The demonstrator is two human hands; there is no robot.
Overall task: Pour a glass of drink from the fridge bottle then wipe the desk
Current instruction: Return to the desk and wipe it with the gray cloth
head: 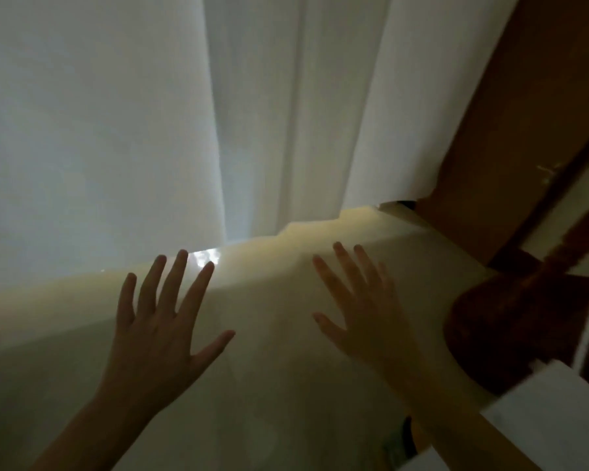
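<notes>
Reaching forward in dim light, the left hand (pixel 160 321) and the right hand (pixel 357 311) are both raised with fingers straight and spread, grasping nothing. Both hands appear backs-up against a pale cream surface (pixel 279 362); whether the palms touch it cannot be determined. The fridge, bottle, glass and desk named in the task cannot be identified in the head view, so their location and appearance cannot be stated. Behind the hands hangs a white curtain (pixel 259 113), with several vertical folds and a small bright patch of light at its lower edge, just beyond the left fingertips. At the right edge lies a dark brown guitar-shaped object (pixel 510 311), its neck running up and to the right. A brown wooden panel (pixel 524 130) stands above it. A white block (pixel 551 419) occupies the lower right corner. No brand, label or legible writing is visible. Count: two hands, one curtain, one guitar-shaped object.
</notes>
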